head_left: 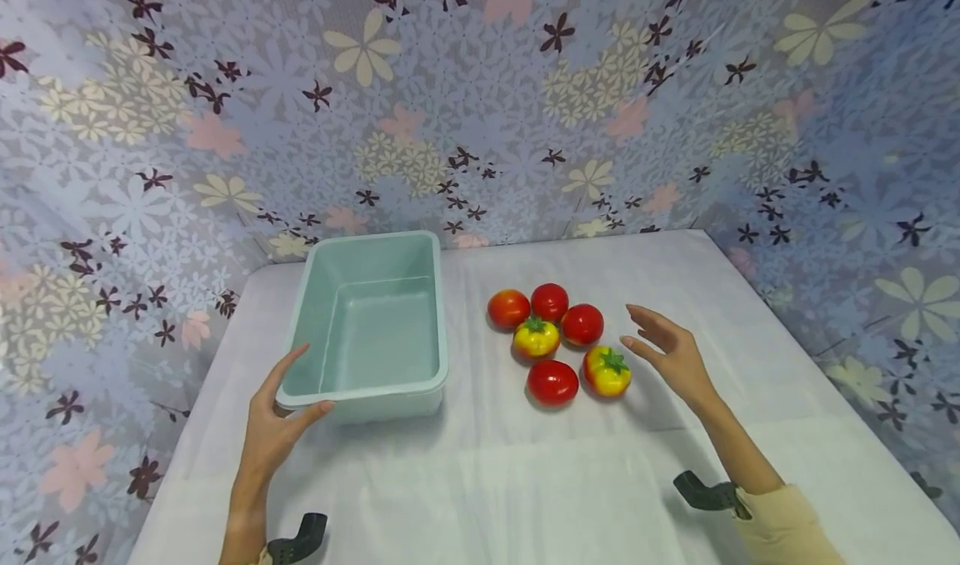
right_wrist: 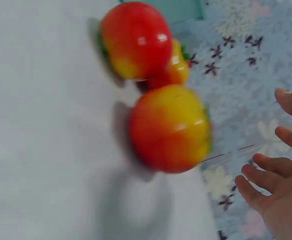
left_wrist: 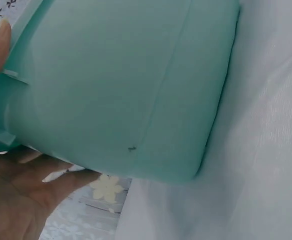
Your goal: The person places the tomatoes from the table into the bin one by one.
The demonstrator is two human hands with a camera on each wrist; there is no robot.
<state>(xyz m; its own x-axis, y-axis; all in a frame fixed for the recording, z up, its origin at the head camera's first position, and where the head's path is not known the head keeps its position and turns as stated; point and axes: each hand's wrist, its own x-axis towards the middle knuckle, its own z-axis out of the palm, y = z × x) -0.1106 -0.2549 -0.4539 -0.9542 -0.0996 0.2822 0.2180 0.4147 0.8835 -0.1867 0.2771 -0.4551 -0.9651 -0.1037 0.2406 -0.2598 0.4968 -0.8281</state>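
A pale green plastic bin [head_left: 386, 394] stands on the left of the table, and its inside shows no contents. My left hand [head_left: 272, 432] holds the bin's near left corner, thumb at the front rim and fingers along the left side. Close up, the left wrist view has the bin's outer wall [left_wrist: 120, 85] beside my left hand [left_wrist: 15, 195]. Several shiny tomatoes lie right of the bin, among them a red one [head_left: 552, 383] and a yellow-red one [head_left: 607, 372] with a green stem. My right hand [head_left: 678, 363], fingers apart and holding nothing, hovers just right of that yellow-red tomato [right_wrist: 170, 129].
A white cloth [head_left: 480, 490] covers the table. Floral fabric [head_left: 517, 132] hangs behind it and along both sides. A dark wrist-camera mount [head_left: 298, 540] sits on the left wrist, another mount [head_left: 708, 493] on the right.
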